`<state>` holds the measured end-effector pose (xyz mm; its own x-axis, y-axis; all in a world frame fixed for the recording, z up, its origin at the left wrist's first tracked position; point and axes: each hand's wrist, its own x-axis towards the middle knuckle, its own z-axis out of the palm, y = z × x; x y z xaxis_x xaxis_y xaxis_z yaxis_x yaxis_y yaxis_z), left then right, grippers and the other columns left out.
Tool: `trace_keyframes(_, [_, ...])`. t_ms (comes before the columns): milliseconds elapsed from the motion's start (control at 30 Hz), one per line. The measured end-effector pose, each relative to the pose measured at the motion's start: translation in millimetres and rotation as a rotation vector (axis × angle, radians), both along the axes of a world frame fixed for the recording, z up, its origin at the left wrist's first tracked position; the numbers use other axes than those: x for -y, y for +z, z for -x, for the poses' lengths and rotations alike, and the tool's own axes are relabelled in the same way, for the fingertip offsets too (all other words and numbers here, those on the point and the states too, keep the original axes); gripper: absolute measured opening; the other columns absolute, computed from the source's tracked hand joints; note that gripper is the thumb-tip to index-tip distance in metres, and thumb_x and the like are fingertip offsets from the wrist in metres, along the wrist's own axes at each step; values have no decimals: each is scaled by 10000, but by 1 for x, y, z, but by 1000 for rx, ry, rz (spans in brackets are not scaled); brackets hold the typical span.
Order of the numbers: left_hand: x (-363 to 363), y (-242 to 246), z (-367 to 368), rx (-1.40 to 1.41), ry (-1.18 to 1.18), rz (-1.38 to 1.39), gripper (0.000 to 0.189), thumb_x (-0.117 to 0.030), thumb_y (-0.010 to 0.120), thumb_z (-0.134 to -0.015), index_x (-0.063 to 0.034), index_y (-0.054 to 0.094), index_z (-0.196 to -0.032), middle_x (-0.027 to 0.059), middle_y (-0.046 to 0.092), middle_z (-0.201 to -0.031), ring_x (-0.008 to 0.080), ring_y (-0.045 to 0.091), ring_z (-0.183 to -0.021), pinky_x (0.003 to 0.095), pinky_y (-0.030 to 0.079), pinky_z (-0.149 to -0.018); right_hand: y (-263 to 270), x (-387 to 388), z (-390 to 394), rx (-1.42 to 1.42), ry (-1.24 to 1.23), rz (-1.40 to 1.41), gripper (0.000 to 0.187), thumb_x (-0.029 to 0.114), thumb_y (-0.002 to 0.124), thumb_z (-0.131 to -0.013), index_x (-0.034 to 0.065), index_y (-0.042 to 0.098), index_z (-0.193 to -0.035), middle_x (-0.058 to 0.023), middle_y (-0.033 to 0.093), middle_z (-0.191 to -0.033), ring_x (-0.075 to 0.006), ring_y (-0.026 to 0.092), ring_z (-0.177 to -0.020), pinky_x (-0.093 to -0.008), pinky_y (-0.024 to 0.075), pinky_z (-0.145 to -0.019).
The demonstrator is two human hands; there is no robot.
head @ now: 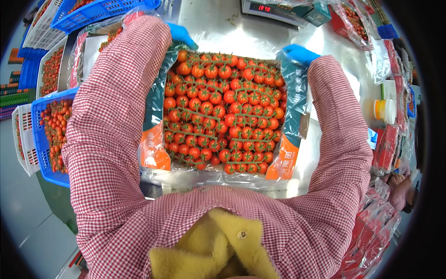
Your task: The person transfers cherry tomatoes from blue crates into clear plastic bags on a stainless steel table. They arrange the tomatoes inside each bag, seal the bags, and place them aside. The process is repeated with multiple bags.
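A shallow cardboard carton (pixel 153 115) with dark green and orange sides lies before me on a metal table. Rows of red cherry tomatoes on the vine (pixel 223 111) fill it. Clear plastic film (pixel 223 178) covers its sides and spreads out along the near edge. My left hand (pixel 182 35), in a blue glove, is at the carton's far left corner, its fingers partly hidden by the sleeve and the edge. At the far right corner, my gloved right hand (pixel 300 54) holds the upper edge with the film; its fingertips are hard to make out.
A digital scale (pixel 271 12) with a lit display stands beyond the carton. Blue crates (pixel 52 178) and white crates (pixel 52 59) with tomatoes line the left side. On the right are a white and yellow tub (pixel 385 111) and several film-wrapped red cartons (pixel 385 146).
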<state>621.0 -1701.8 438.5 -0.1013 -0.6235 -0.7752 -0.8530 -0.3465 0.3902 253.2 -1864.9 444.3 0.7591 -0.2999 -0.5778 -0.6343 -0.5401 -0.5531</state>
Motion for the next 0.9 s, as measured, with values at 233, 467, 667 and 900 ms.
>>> trace_keyframes(233, [-32,89,-1,-1046,499,468,359,-135,534,-822,27,492,-1140,141,536,-1118,213,503,-1032,328,400,-878,71,-28,21,1002,-861,-725,413,352,419,-896,64,466,-1189,-80,546,-1099,-183,555,-964,-308,455,-846])
trace_keyframes(467, [-78,136,-8,-226,487,767,187,-153,647,-748,-20,644,-879,3,616,-719,77,521,-571,215,412,-530,131,-74,66,792,-827,-6,278,264,495,-876,105,594,-1081,71,513,-728,5,312,-471,-125,248,-411])
trace_keyframes(667, [-138,101,-39,-322,380,766,293,-242,653,-723,-30,633,-924,54,618,-851,123,543,-720,267,431,-702,109,-129,93,969,-830,-231,484,303,442,-895,72,337,-1306,-74,520,-1154,-150,521,-953,-253,405,-824])
trace_keyframes(900, [-246,126,-36,-779,1272,1103,245,-250,592,-766,-52,598,-910,42,592,-837,148,564,-744,288,475,-623,104,-182,147,1241,-1356,-172,290,184,498,-857,66,535,-1120,-24,550,-901,-88,496,-728,-230,430,-670])
